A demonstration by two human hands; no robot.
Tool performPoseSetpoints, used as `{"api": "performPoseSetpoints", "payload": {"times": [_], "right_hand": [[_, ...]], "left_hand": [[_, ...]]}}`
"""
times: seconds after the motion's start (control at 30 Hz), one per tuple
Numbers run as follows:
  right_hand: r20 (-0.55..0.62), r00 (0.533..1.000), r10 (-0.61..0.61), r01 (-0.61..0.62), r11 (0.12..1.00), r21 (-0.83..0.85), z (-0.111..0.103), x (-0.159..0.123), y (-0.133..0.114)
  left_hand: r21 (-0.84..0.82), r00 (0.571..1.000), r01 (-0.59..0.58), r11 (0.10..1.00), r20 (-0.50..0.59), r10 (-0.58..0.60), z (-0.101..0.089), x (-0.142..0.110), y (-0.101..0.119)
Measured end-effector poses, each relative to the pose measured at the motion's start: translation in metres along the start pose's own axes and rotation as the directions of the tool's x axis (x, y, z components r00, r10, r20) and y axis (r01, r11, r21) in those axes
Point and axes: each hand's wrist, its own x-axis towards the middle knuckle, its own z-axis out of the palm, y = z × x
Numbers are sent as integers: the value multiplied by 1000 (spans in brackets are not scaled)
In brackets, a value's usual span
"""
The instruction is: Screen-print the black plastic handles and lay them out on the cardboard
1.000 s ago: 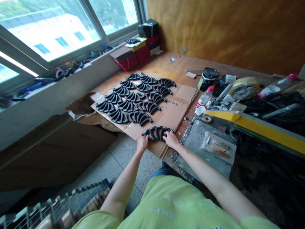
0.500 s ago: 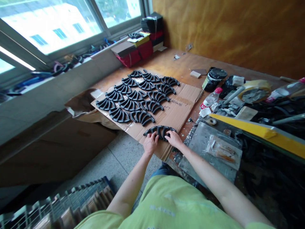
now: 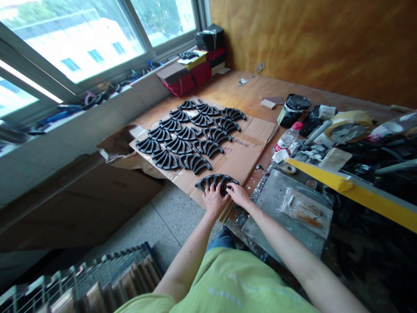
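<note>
A fan-shaped row of black curved pieces [image 3: 213, 179] lies at the near end of a flat cardboard sheet [image 3: 250, 152]. Over its lower middle rests my left hand [image 3: 215, 201], fingers spread and touching the pieces. My right hand [image 3: 238, 194] is at the row's right end, its fingers bent in and closed on a black curved piece that they partly hide. The two hands almost meet. Farther up the sheet, several similar black fans [image 3: 184, 134] lie side by side in rows.
To the right are a bottle with a red cap [image 3: 288, 137], a dark-smeared tub [image 3: 293, 108], a tape roll [image 3: 348, 124], a yellow bar [image 3: 339, 180] and a grey board [image 3: 276, 204]. Red boxes [image 3: 192, 78] stand by the window. A wire rack [image 3: 94, 278] is at lower left.
My left hand has shifted right, toward my right hand, and its fingers have spread over the row. My right hand has stayed at the row's right end. The view has tilted slightly.
</note>
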Motion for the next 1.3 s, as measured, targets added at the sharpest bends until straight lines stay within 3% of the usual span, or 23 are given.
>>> {"api": "performPoseSetpoints", "payload": {"times": [0.13, 0.27, 0.4, 0.53, 0.63, 0.7, 0.83, 0.97, 1.07, 1.13, 1.23, 1.3], "right_hand": [[-82, 997, 13, -13, 1000, 5, 10, -8, -3], [-202, 978, -57, 73, 995, 70, 20, -17, -6], [-372, 919, -127, 196, 969, 152, 1, -8, -10], [-560, 824, -88, 249, 944, 218, -45, 23, -6], [-652, 758, 6, 226, 936, 271, -74, 38, 4], [-671, 736, 84, 192, 925, 326, -82, 37, 10], [-656, 716, 239, 119, 884, 452, -73, 16, 21], [-650, 673, 352, 65, 848, 527, -48, -7, 32], [-646, 637, 421, 32, 822, 568, -39, -24, 33], [-614, 646, 454, -12, 810, 587, -42, -37, 28], [-545, 689, 478, -89, 802, 591, -58, -62, 12], [-550, 660, 512, -154, 809, 568, -73, -82, 5]], "left_hand": [[36, 999, 47, 998, 23, -47, -1, 9, 13], [31, 999, 10, 999, -31, -9, -6, 3, 10], [9, 987, -82, 997, -137, 82, -24, 26, 21], [-21, 963, -239, 971, -133, 235, -41, 111, 69], [-47, 938, -338, 940, -96, 333, -41, 190, 125], [-65, 921, -389, 919, -45, 387, -34, 237, 165], [-101, 896, -430, 897, 78, 438, -9, 302, 230], [-105, 912, -381, 918, 122, 392, 16, 342, 261], [-104, 933, -332, 938, 110, 343, 25, 363, 269], [-97, 941, -309, 946, 112, 319, 29, 368, 271], [-108, 930, -357, 928, 53, 364, 38, 355, 265], [-142, 899, -437, 888, -31, 437, 46, 332, 254]]}}
